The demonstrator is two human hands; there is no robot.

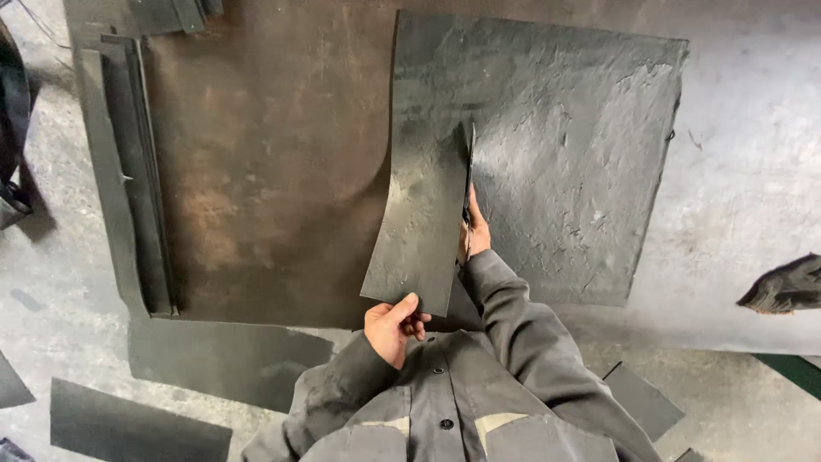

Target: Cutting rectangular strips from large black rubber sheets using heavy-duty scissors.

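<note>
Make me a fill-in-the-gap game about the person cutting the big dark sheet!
1. The left hand lifts the cut flap by its ____ edge.
2. The right hand works a cutting tool through the big dark ____.
3. Long narrow strips lie stacked to the person's ____.
4. The person's jacket sleeves are ____ in colour.

Missing words: bottom; sheet; left; grey

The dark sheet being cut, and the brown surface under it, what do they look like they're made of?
The dark sheet looks like rubber or a similar flexible sheeting: matte grey-black, with a rough cracked texture, and its cut strip bends up where the left hand lifts it. The brown surface looks like worn, rust-stained metal plate, though board is possible. The right hand grips a cutting tool, mostly hidden.
</note>
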